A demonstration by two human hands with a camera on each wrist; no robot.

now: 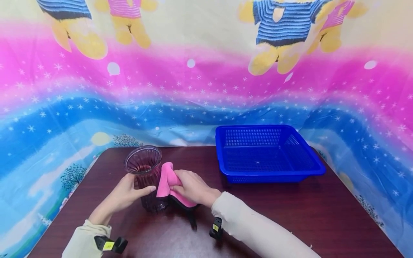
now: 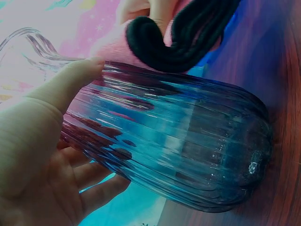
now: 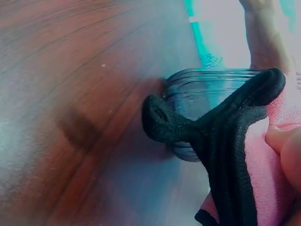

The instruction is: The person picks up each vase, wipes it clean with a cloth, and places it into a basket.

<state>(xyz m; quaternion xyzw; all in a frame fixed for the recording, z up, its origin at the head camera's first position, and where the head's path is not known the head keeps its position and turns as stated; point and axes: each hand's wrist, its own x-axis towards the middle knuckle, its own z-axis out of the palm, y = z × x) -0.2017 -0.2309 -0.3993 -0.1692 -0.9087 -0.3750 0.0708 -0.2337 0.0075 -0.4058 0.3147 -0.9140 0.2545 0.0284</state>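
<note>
I'm seeing the left grip (image 1: 124, 192) holding the ribbed glass vase (image 1: 148, 180) round its body at the worktop's (image 1: 322, 215) left, while the right grip (image 1: 190, 186) is pinching the pink cloth (image 1: 165, 183), seemingly against it. I'm judging the glass stiff, slick and breakable, the cloth light and limp; I'm favouring a hold below the rim.

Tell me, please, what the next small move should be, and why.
Probably rub the pink cloth along the ribbed vase: the right hand grips the cloth close beside it, and the left hand holds the vase.
</note>
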